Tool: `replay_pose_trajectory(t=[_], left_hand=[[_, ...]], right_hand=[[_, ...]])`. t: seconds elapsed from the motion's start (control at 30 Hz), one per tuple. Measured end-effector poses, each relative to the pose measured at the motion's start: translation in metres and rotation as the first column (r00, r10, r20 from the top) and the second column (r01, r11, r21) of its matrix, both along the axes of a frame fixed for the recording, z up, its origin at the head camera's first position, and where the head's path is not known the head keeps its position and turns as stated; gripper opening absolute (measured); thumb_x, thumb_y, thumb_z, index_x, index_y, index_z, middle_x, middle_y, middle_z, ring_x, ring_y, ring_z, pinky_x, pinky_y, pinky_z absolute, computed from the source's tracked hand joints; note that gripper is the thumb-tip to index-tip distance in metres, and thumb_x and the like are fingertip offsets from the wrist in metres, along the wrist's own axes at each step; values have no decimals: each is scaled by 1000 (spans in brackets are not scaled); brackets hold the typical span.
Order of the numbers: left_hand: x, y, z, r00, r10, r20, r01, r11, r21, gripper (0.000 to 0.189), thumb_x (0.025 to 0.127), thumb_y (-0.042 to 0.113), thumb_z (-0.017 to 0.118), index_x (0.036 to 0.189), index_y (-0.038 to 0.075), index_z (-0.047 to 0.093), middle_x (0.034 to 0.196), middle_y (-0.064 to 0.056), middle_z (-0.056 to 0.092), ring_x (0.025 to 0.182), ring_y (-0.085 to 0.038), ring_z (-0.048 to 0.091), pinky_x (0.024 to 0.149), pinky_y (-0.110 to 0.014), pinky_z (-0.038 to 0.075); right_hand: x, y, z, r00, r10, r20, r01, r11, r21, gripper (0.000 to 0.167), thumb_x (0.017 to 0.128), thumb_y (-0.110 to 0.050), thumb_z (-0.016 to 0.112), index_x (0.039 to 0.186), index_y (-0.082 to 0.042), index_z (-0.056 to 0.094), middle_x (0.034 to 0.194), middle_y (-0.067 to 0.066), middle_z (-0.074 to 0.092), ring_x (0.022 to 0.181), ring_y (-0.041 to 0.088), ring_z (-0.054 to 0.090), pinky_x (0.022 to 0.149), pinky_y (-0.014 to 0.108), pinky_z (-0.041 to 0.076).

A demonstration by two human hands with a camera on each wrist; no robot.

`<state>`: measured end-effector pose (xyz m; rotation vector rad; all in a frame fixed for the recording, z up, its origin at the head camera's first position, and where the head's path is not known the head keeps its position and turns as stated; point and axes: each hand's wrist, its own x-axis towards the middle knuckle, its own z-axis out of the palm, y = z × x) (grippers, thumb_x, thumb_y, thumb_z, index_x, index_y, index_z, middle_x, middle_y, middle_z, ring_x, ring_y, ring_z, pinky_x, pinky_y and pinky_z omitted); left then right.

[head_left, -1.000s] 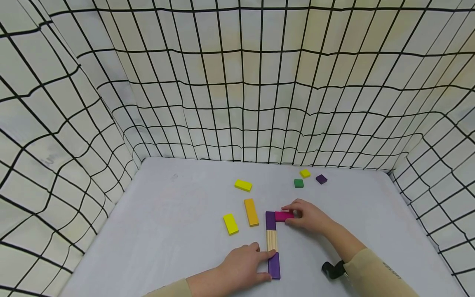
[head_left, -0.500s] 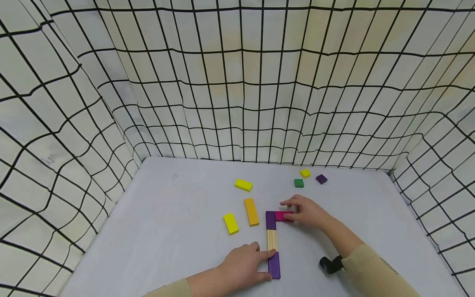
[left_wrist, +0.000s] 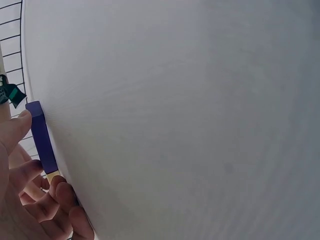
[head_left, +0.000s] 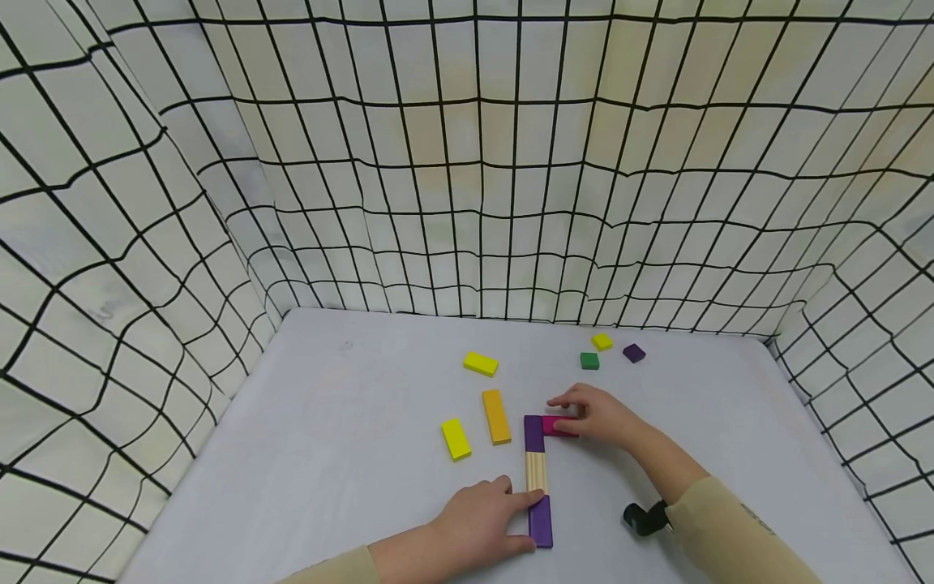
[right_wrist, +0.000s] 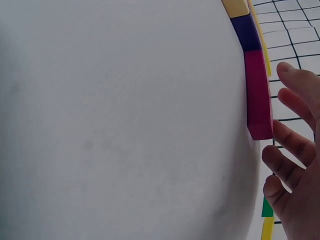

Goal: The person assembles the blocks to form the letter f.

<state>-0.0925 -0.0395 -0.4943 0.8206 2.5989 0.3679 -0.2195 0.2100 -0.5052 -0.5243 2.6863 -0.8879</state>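
In the head view, a dark purple block (head_left: 534, 433), a pale wooden block (head_left: 536, 473) with lengthwise grooves and another purple block (head_left: 540, 523) lie end to end in a column. A magenta block (head_left: 562, 421) extends right from the column's top. My left hand (head_left: 477, 519) lays its straight index fingertip near the seam between pale and lower purple blocks, its thumb by the purple block's near end. In the right wrist view, my right hand (right_wrist: 300, 150) has loosely spread fingers beside the magenta block, its thumb raised; in the head view the thumb overlaps that block.
Left of the column lie an orange block (head_left: 496, 417) and two yellow blocks, one nearer (head_left: 456, 440) and one farther (head_left: 481, 364). Small yellow (head_left: 601, 341), green (head_left: 589, 361) and purple (head_left: 634, 353) pieces sit at the back. A black wrist device (head_left: 644, 519) hangs by the right sleeve. Black-gridded walls surround the white table.
My right hand has loosened from the magenta block, its fingers lifting off the far side and shifting slightly up and left. The left hand and the blocks have stayed in place.
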Motion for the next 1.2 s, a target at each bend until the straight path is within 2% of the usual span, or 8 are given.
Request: replay_pose_trajectory(t=[0.4,1.2], left_hand=[[0,-2,-1,1000,-8,-3,8,1000,5,62,84,58,70,142,46,50,91,5,54,68,-7,45,58,-26,42],[-1,-3,2,1000,-10,-4,10,1000,21,61,85,60,68,142,45,51,90,7,54,68,-6,45,57,-24,41]], right_hand=[[3,15,-12,999,32,-23,-32,999,0,33,85,-37,79,116,-27,75,98,-9,58,86,14,50,72,31,44],[6,18,-10,999,19,30,-19,1000,-19,31,86,-35,78,116,-29,75,97,-11,60,88,13,52,77,32,45]])
